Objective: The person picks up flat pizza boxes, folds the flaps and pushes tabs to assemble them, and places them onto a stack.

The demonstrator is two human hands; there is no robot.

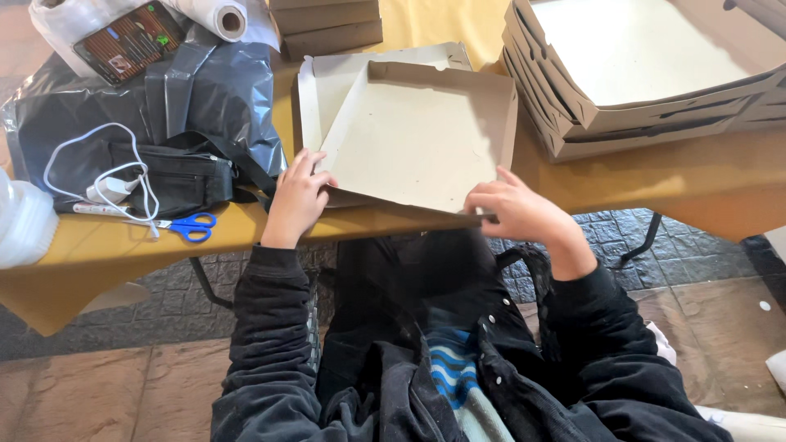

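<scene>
Both dark sleeves reached up to a flat cardboard box (417,135) at the table's (720,184) near edge: left hand (296,199) pinched its left corner, right hand (512,209) clamped the front flap, steadying it. Finished boxes (647,74) sat stacked to the right, blue scissors (190,226) left.

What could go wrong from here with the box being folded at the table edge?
1. The half-folded cardboard box overhangs the near edge of the table; the left hand and right hand grip only its near corners, so it may tip toward the lap.
2. The far wall looks nicked along its top edge; hard folding might tear it.
3. The stack of finished boxes sits close on the right; a swinging flap could knock it.
</scene>
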